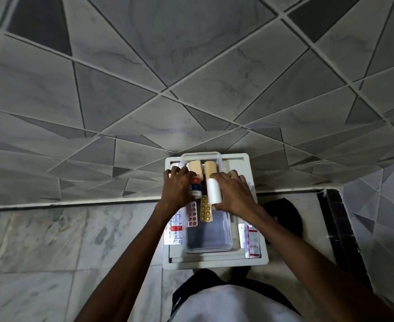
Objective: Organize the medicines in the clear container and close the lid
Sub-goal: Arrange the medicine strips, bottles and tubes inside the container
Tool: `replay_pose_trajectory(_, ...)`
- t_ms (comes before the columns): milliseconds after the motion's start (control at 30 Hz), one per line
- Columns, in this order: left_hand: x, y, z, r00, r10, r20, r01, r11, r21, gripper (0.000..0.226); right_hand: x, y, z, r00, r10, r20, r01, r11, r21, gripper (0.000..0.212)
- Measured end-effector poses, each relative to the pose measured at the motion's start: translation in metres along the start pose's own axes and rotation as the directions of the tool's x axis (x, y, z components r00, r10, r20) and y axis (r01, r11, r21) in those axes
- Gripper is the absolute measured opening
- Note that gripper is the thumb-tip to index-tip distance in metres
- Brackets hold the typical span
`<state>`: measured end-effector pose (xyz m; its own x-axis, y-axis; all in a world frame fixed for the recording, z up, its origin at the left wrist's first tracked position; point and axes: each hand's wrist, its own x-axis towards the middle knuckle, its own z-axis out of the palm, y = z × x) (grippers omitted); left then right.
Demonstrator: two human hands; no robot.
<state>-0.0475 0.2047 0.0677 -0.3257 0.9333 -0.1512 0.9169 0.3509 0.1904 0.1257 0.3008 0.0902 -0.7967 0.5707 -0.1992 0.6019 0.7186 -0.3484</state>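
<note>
A clear container (216,242) stands open on a white stool (240,163). At its far end lie two tan bandage rolls (211,168). My right hand (234,194) grips a white bottle (214,191) lying inside the container. My left hand (178,189) rests on a small bottle with a red, white and blue label (196,185). A gold blister strip (205,209) and a pink blister strip (191,214) lie in the container's middle. More blister strips (175,231) lie on the stool at its left. A red-and-white medicine box (252,240) lies at its right.
The stool stands against a grey tiled wall (191,77) on a marble floor (52,240). A black object (286,214) sits on the floor right of the stool. No lid can be made out.
</note>
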Motion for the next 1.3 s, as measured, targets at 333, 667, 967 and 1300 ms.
replay_pose_trajectory(333, -0.008, 0.012, 0.019, 0.998, -0.035, -0.054, 0.036, 0.999, 0.019, 0.064, -0.002, -0.014, 0.024, 0.997, 0.056, 0.044, -0.050, 0.991, -0.122, 0.084)
replay_pose_trajectory(667, -0.013, 0.000, 0.031, 0.996, -0.014, -0.091, 0.014, 1.000, -0.002, 0.072, -0.013, -0.025, 0.029, 0.998, 0.049, 0.042, -0.046, 0.996, -0.071, 0.086)
replay_pose_trajectory(967, -0.011, -0.002, 0.024, 0.999, -0.036, -0.032, 0.036, 0.999, 0.027, 0.074, -0.022, -0.039, 0.037, 0.997, 0.062, 0.038, -0.050, 0.964, -0.260, 0.081)
replay_pose_trajectory(1300, -0.019, 0.008, 0.030, 0.998, -0.056, -0.016, 0.054, 0.994, -0.091, 0.076, -0.043, -0.035, 0.046, 0.985, 0.169, 0.039, -0.144, 0.925, -0.352, 0.070)
